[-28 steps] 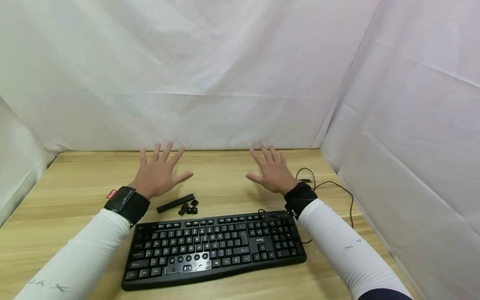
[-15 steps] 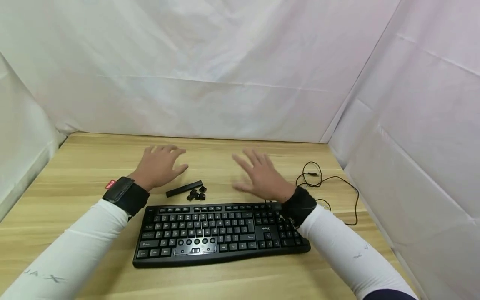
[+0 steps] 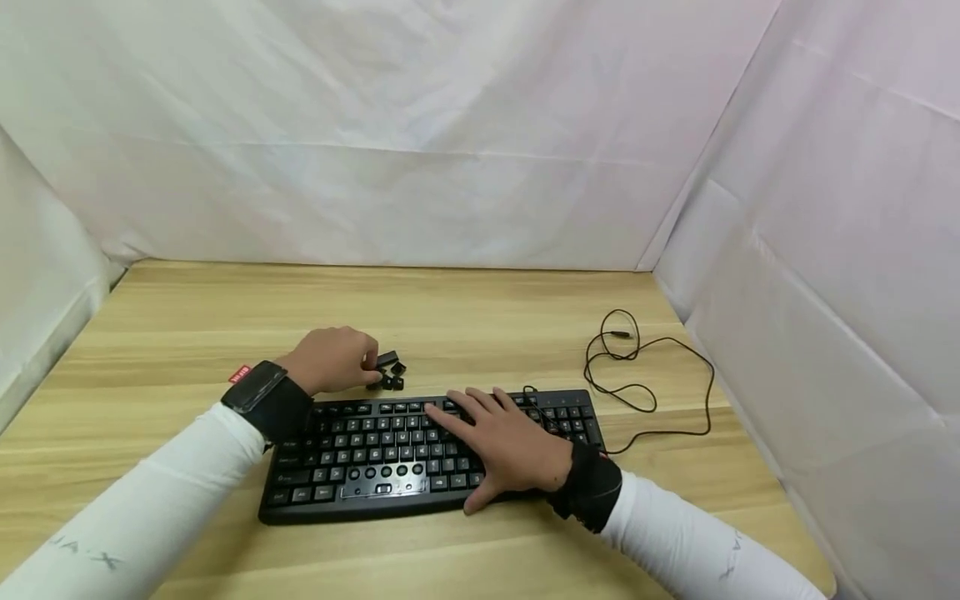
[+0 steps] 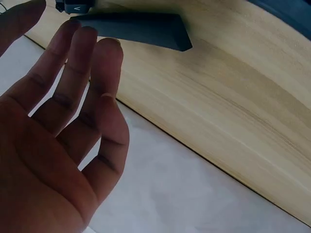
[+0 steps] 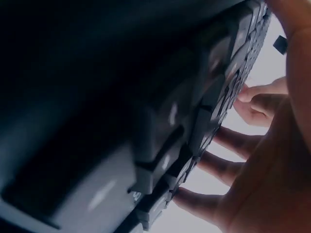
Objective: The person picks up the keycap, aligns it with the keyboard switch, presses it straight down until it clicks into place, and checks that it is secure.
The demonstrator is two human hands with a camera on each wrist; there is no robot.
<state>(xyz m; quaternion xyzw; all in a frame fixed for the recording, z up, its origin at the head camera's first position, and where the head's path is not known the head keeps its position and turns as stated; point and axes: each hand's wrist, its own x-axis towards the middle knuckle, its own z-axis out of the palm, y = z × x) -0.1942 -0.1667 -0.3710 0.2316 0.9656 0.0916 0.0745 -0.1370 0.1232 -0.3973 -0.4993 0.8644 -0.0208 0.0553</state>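
Observation:
A black keyboard (image 3: 367,454) lies on the table, with a bare strip (image 3: 384,483) at the front where several keys are off. My right hand (image 3: 513,450) rests on its right half, fingers spread over the keys and thumb at the front edge. Behind the keyboard, several loose black keycaps (image 3: 397,383) lie beside a detached space bar (image 3: 387,359). My left hand (image 3: 330,358) is at them, partly hiding the space bar. In the left wrist view its fingers bend loosely near a keycap (image 4: 77,8) and the space bar (image 4: 141,31), with the thumb apart; no grip shows.
A thin black cable (image 3: 708,392) loops over the wooden table (image 3: 450,317) to the right of the keyboard. White cloth (image 3: 412,208) hangs behind the table and along both sides.
My right hand has come down and nearer onto the keyboard. My left hand, earlier spread out behind the loose keys, has moved nearer and right to them, its fingers now bent.

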